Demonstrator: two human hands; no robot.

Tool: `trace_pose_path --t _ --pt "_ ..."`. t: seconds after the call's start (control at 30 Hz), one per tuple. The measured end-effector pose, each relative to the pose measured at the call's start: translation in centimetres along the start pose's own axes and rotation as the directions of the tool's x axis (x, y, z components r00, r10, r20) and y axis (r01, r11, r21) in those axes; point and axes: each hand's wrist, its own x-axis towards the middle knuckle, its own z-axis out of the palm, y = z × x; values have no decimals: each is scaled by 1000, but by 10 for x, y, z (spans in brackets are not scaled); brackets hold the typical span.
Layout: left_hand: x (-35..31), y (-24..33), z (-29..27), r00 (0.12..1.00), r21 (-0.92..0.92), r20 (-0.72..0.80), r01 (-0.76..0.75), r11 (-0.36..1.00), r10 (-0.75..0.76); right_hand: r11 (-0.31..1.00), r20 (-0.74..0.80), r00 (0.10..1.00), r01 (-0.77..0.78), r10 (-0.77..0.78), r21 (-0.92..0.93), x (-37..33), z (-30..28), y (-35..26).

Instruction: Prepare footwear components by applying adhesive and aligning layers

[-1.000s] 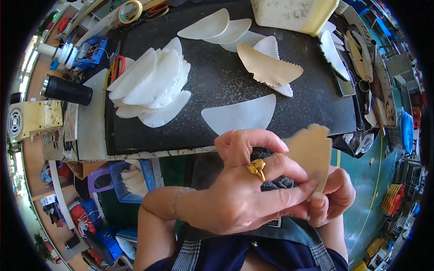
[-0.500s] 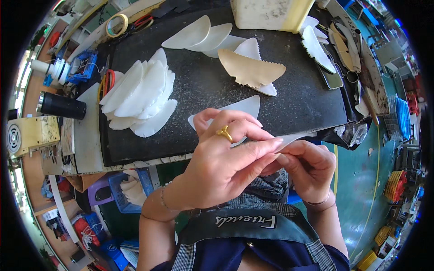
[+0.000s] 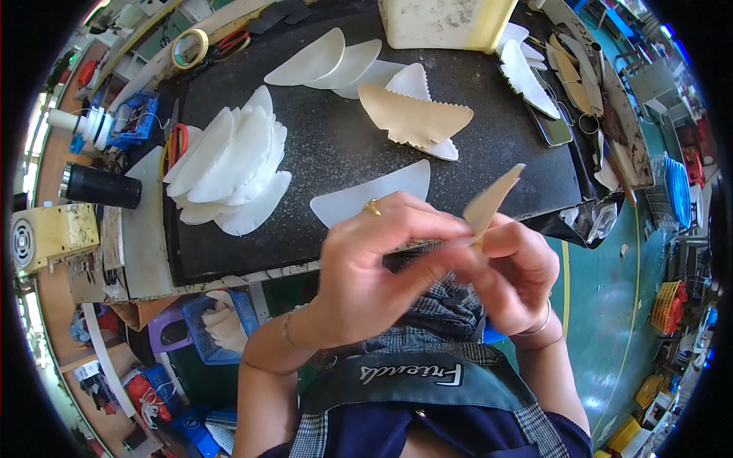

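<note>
Close to my body, just off the table's front edge, my left hand point(image 3: 374, 256) and my right hand point(image 3: 521, 263) pinch one thin, curved piece of beige sheet material point(image 3: 495, 200) between them. Its pointed end sticks up above the fingers; the lower part is hidden by them. On the table behind my left hand lies a single white half-moon piece point(image 3: 374, 195). Farther back, a tan piece with a toothed edge point(image 3: 416, 114) rests across a white toothed one. A pile of white half-moon pieces point(image 3: 233, 156) lies to the left.
The black table mat point(image 3: 321, 130) carries more white pieces point(image 3: 309, 61) at the back. A white tub point(image 3: 443, 23) stands there too. Along the right edge lie a phone point(image 3: 556, 131) and scissors point(image 3: 589, 124); on the left, a tape roll point(image 3: 189, 49) and black flask point(image 3: 99, 185).
The held piece has been turned so its tip points up and its beige side shows. My fingers have shifted on it, and the whole view has moved slightly.
</note>
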Motion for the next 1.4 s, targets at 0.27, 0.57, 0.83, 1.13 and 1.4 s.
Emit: trace_pose_path --t 0.27,0.57,0.83,1.13,1.4 --pt "1 -17 -38 844 -911 117 301 280 -524 42 24 971 -35 239 999 -29 -40 47" --pt "-13 4 -27 967 -96 233 -78 992 99 692 469 799 -579 376 431 -25 -40 49" --pt "-39 -10 -74 948 77 223 216 973 -228 764 9 881 -415 473 493 15 -1 58" --pt "-38 -53 -84 843 197 -171 537 820 -510 892 -158 907 -415 390 -180 23 36 82" --pt "-31 -39 -82 956 840 19 144 523 -294 626 -124 992 -100 6 -773 26 28 78"
